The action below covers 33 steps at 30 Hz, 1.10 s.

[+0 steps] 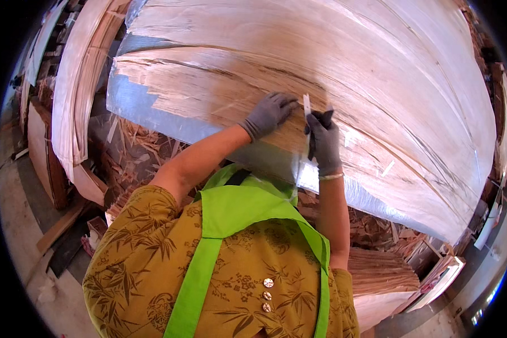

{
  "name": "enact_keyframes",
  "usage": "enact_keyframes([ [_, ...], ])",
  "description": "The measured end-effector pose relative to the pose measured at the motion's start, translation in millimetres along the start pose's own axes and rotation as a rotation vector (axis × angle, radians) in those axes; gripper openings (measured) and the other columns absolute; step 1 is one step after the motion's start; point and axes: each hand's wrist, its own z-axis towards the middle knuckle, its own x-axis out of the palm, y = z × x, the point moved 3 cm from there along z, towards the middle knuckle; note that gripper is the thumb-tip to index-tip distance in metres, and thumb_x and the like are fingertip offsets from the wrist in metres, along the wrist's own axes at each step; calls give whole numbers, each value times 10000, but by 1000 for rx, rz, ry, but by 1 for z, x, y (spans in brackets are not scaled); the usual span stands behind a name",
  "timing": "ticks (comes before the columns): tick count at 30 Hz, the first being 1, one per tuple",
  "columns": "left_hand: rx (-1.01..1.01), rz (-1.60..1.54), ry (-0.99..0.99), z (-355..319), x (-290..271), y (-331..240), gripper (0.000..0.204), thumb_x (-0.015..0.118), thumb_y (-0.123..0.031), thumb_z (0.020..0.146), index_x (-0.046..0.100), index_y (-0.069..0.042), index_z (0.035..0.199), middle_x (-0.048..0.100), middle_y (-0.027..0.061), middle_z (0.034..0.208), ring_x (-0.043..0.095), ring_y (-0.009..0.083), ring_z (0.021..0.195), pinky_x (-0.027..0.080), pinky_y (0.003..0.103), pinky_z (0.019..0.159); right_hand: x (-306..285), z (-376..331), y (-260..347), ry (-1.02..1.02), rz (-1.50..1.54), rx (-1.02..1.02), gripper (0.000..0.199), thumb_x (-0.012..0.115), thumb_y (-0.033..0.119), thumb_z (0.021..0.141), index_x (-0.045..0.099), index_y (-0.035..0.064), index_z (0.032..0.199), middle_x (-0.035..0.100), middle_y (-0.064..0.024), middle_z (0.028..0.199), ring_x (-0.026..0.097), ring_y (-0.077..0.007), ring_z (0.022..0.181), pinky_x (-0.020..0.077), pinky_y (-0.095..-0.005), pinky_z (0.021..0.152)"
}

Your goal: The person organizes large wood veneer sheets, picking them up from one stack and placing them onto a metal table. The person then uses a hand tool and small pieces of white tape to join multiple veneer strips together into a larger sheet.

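Nearest the lens, a mustard leaf-print shirt (pixel 152 265) with small pale buttons, crossed by bright green apron straps (pixel 231 214). From there, two bare forearms reaching up and away onto a broad wood veneer sheet (pixel 332 73).

Left hand (pixel 269 112) in a grey glove, laid palm-down on the veneer, fingers spread slightly and pressed flat against the wood, gripping nothing. Right hand (pixel 324 141), also grey-gloved, just beside it to the right, fingers curled shut around a narrow pale strip (pixel 306 104) that stands up above the knuckles; probably tape or a thin blade, too small and blurred to tell which. Thin light band at the right wrist. Both hands close together, near the lower edge of the sheet, not quite touching each other.

Veneer sheet itself pale pinkish-tan, long grain lines running across, ragged and splintered along the left end, a few short pale tape pieces (pixel 387 168) stuck on the surface to the right of the hands. Under it, a grey table edge (pixel 152 115) showing where the wood stops short.

Below the table, loose veneer scraps (pixel 135 152) and shavings heaped on the floor. Lower right, a stack of thin sheets (pixel 377 270). Far left, more curved veneer sheets (pixel 79 84) hanging or leaning, and wooden boards (pixel 45 158) standing on a concrete floor (pixel 22 236).
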Motion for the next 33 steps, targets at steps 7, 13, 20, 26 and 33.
enact_keyframes([
  [7, 130, 190, 36, 6, -10, -8, 394, 497, -192, 822, 533, -128, 1209, 475, 100, 1314, 509, 268, 1109, 421, 411, 913, -1, 20, -25, -74, -61, 214, 152, 643, 180, 816, 607, 56, 734, 504, 2, 555, 421, -102, 395, 307, -252, 366],
  [13, 173, 318, 126, 2, -11, -14, 381, 475, -221, 822, 554, -246, 1194, 471, 69, 1328, 491, 240, 1136, 409, 410, 898, -9, 0, -48, 5, 36, 221, 180, 652, 219, 828, 605, 55, 771, 488, 10, 550, 421, -94, 411, 306, -251, 376],
  [20, 157, 235, 87, -4, -19, -18, 427, 507, -256, 808, 522, -236, 1235, 464, 74, 1329, 462, 252, 1172, 374, 453, 941, 45, -54, -92, 148, -392, -53, 226, 595, 151, 860, 597, -58, 946, 602, -93, 745, 544, -152, 692, 437, -287, 643],
  [26, -50, 276, 7, -57, -54, -2, 516, 530, -276, 824, 454, -100, 1303, 413, 128, 1367, 395, 293, 1253, 274, 498, 1052, 49, -57, -66, 228, -237, -49, 224, 606, 155, 871, 591, -44, 973, 557, -39, 692, 493, -101, 601, 416, -257, 561],
  [33, -255, 272, 10, -87, -80, 47, 529, 547, -281, 834, 439, -38, 1292, 387, 153, 1381, 394, 308, 1253, 275, 452, 1057, 96, 8, -10, 163, -12, -1, 183, 624, 189, 870, 626, 7, 890, 526, 9, 642, 463, -82, 527, 340, -235, 464],
])
